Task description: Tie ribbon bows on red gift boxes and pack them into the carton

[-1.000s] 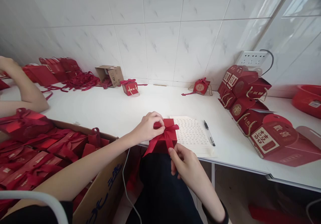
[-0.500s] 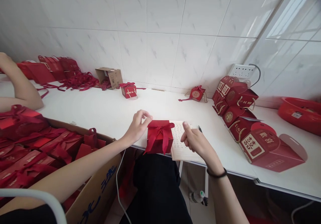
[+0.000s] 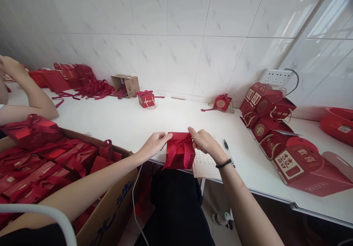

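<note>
A red gift box with a dark red ribbon bow tied on top sits at the table's front edge, before me. My left hand is closed at the box's upper left corner, thumb on the edge. On the other side, my right hand has curled fingers against the box's right side, by the bow's right loop; the thumb points up. The fingertips are partly hidden. Both ribbon tails hang down the front. Partly under my right hand lies a notebook with handwriting, and a pen is right of it.
To my left, a carton is full of ribboned red boxes. Stacked red boxes and a red basin stand on the right. Two small boxes are near the wall. At far left is another person's arm.
My right hand has moved left from above the notebook to the box's right side. My left thumb has come onto the box's left corner. The view has shifted slightly.
</note>
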